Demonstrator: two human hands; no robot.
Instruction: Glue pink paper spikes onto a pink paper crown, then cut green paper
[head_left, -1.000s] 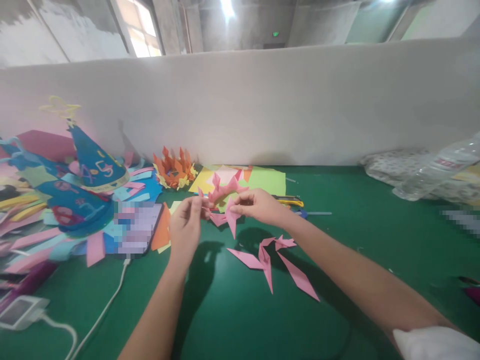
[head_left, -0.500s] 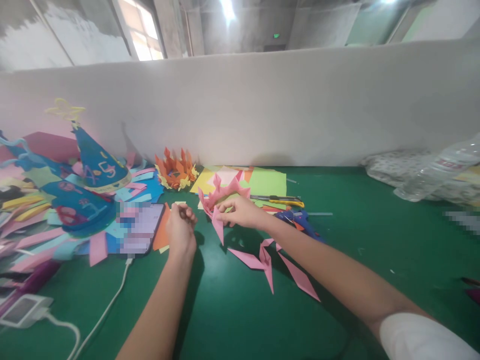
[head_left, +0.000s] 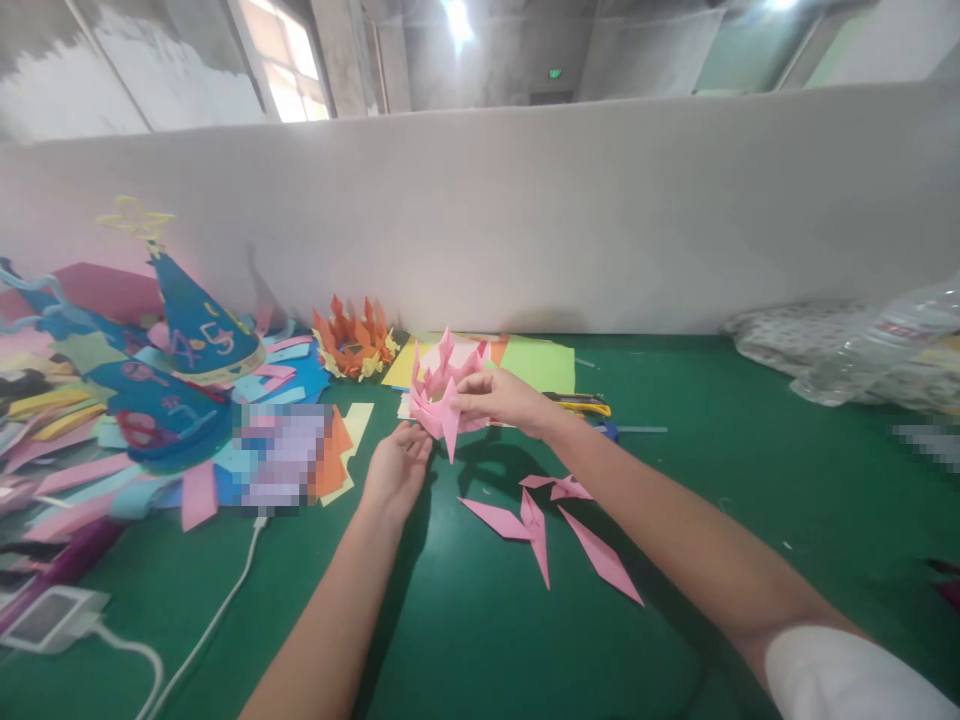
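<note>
So the person's right hand [head_left: 499, 400] is pinching the spiky pink paper ring [head_left: 442, 385], lifted off the green table [head_left: 480, 640]. The left hand [head_left: 396, 468] sits loose just below-left of the ring. Loose pink folded pieces [head_left: 544, 515] lie down-right of it. There's an orange spiky ring [head_left: 352, 340] up-left, a yellow knife [head_left: 585, 404] just right, and blue party hats [head_left: 187, 330] way off left.

The blue paper cone hat [head_left: 196, 325] bears the numerals 4 and 5. The green sign [head_left: 553, 73] overhead is too small to read.
</note>
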